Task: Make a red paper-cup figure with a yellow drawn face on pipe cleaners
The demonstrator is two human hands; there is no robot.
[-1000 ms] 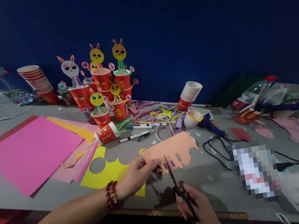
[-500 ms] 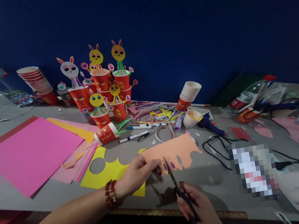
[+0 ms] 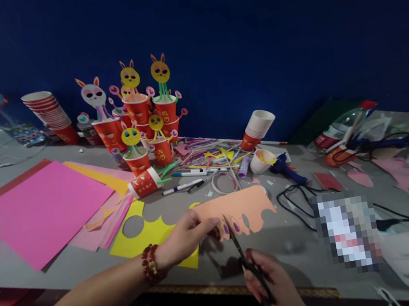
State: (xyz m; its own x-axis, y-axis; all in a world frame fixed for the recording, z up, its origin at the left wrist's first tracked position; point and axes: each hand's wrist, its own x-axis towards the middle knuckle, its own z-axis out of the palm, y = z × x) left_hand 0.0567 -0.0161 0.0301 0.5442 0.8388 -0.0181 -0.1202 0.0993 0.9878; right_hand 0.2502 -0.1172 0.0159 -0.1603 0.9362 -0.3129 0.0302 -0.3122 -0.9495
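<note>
**Flat peach paper sheet meets black-handled metal scissors**

So the sheet is up over the front of the grey bench, with its lower edge all scalloped and two ovals with purple centres drawn on it. The left hand has the left end pinched, thumb on top and fingers tucked underneath. There's a double string of dark red beads on that wrist. The right hand is wrapped around the scissors' handles, and the blade tips sit between the ovals. Can't really tell how far apart the blades are.

Under the left hand there's a bright yellow paper sheet with round holes, and well off to the left lies a big hot-pink paper square. Behind all that, a red-and-white paper cup is on its side, just in front of some red paper cups with round rabbit faces. Over to the right: a dark blue glue gun, near a white paper cup with yellow scraps inside.
</note>
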